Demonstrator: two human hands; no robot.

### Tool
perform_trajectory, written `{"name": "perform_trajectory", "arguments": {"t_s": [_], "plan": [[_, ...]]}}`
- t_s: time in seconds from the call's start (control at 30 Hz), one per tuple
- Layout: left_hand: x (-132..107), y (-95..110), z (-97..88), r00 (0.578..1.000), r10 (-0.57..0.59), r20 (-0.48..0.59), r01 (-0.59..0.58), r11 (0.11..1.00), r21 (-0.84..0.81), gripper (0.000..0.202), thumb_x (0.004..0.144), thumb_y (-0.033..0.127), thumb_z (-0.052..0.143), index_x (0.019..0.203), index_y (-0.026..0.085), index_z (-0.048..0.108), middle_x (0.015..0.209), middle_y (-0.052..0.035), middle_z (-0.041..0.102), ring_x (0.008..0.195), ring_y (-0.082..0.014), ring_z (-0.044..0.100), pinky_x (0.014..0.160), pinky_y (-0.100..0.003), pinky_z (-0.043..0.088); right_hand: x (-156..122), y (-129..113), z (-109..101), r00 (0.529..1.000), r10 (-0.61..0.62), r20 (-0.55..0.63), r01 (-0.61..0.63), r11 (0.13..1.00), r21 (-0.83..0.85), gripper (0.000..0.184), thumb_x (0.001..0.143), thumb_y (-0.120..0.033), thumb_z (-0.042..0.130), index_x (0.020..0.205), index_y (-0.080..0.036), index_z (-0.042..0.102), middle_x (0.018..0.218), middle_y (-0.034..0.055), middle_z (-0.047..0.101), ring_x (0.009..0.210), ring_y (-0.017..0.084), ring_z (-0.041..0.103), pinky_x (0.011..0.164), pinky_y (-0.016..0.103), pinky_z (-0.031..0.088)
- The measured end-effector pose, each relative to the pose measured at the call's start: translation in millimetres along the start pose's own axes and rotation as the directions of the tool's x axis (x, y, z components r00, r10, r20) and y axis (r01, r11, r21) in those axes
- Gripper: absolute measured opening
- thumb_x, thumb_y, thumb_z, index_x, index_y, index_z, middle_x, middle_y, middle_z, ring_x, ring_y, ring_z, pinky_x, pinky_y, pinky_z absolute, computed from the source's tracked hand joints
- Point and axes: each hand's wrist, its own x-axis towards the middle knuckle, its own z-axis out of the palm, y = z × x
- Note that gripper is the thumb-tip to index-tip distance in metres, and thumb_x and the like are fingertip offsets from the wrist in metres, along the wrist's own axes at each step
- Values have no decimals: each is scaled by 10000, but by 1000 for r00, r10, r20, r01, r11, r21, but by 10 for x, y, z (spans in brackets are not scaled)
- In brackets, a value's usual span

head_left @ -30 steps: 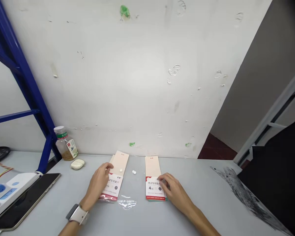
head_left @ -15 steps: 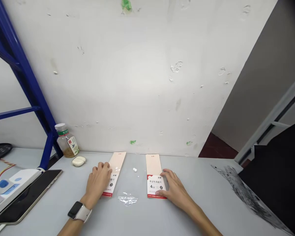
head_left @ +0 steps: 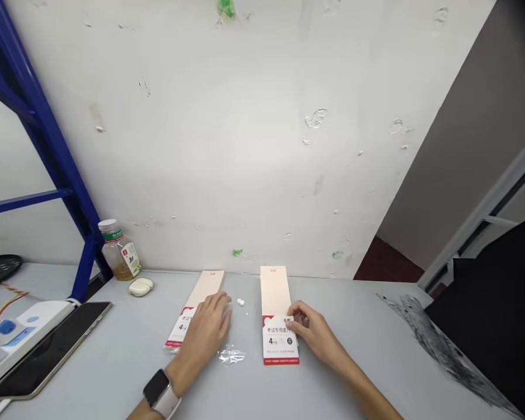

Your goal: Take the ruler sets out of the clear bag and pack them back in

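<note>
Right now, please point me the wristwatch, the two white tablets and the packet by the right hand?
Wristwatch (head_left: 156,388): head view, on its dark screen.
White tablets (head_left: 239,301): head view, on the left tablet.
Packet (head_left: 280,344): head view, on its white label.

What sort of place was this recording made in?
Probably a small room in a home or dormitory: a pale grey desk against a scuffed white plaster wall, a dark blue metal frame, and a black tablet beside a white power strip.

Two tablets (head_left: 240,302) lie between two card packets (head_left: 280,344), a plastic wrapper (head_left: 231,356) before them.
</note>
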Motion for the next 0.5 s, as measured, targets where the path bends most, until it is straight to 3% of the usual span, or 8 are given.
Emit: {"name": "perform_trajectory", "arguments": {"t_s": [0.1,0.27,0.4,0.5], "plan": [[-68,126,87,995,95,31,-93,993,-72,287,950,254,388,1171,233,570,1192,-74,643,1055,-258,603,883,-410,472,8,3,19,1000,4,22,-7,994,112,235,788,-406,633,944,-249,555,740,-31,516,660,157,521,611,289,429],[-85,166,91,993,92,77,-88,995,-47,292,971,290,379,1156,225,596,1049,-76,666,943,-261,610,823,-407,459,7,49,76,997,57,59,-69,970,232,539,767,-460,673,1219,-273,446,692,-75,484,594,142,527,574,283,420],[-57,182,82,988,109,109,-109,994,-1,289,985,278,357,1079,229,626,987,-68,657,892,-243,596,784,-375,444,-27,22,94,990,81,117,-108,962,252,553,780,-459,651,1250,-264,434,666,-92,464,469,89,419,463,237,337],[-51,173,92,989,96,110,-98,995,13,294,988,279,357,1129,226,608,1022,-72,661,939,-248,595,808,-383,450,-57,-27,94,989,103,109,-126,965,230,544,785,-439,639,1259,-273,430,680,-89,469,431,73,386,414,224,312]]}}
